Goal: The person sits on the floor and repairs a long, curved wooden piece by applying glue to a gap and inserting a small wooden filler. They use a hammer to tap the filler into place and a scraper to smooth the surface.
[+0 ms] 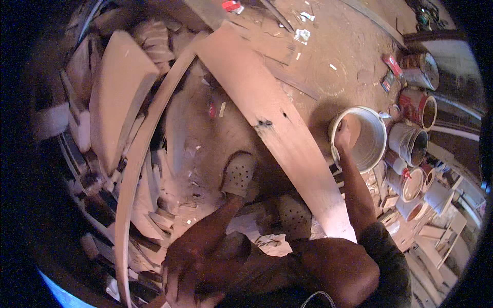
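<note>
Right hand point(344, 133) is held inside the pale bucket point(373, 139), on the floor point(354, 46) just right of the long board point(295, 154), left hand point(186, 278) loosely bent, neither grip discernible; a reach-in is judged under way, a clear lift out called for next.

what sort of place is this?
Probably a woodworking shop or shed: a long wooden board spans the middle of the view, wood pieces are heaped at left, and used buckets line the right side.

Right hand point(346, 135) far forward, arm point(358, 192) extended; left hand point(191, 283) low.
</note>
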`<state>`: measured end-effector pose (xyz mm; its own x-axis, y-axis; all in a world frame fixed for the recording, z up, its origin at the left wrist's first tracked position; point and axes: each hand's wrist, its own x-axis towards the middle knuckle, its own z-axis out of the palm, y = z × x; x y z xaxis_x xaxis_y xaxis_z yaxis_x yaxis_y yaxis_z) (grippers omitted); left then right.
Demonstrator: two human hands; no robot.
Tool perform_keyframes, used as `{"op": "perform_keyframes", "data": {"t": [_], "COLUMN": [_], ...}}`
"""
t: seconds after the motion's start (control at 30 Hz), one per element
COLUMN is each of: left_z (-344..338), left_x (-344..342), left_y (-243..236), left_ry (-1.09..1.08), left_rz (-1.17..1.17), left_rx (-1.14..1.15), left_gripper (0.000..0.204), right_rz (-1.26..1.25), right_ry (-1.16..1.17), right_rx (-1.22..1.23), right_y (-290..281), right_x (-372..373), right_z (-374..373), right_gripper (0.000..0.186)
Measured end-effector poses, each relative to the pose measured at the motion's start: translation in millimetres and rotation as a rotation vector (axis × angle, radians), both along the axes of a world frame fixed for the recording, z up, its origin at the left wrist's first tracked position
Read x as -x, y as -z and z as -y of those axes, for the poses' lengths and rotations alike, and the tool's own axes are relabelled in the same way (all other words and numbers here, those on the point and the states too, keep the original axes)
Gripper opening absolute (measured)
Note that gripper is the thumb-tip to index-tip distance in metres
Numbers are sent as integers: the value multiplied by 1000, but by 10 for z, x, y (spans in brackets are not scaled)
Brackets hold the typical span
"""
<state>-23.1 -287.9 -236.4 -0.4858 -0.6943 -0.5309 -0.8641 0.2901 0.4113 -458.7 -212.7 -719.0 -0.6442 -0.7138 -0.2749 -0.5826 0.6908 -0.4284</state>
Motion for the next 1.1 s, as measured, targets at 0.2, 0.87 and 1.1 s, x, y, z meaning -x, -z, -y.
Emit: {"op": "perform_keyframes", "data": {"t": [0.2, 0.87, 1.1], "left_z": [-772, -388, -558], "left_x": [-431, -232, -407], "left_y": [73, -90, -128], "left_ry": [53, -140, -117], "left_rz": [29, -3, -16], "left_rx": [482, 190, 213], "left_gripper": [64, 62, 62], "right_rz": [181, 167, 47], "right_ry": [-101, 48, -21], "right_rx": [169, 130, 67], "right_y": [228, 372, 649], "right_x": [300, 146, -180], "right_z": [-195, -249, -161], "right_gripper": [37, 37, 36]}}
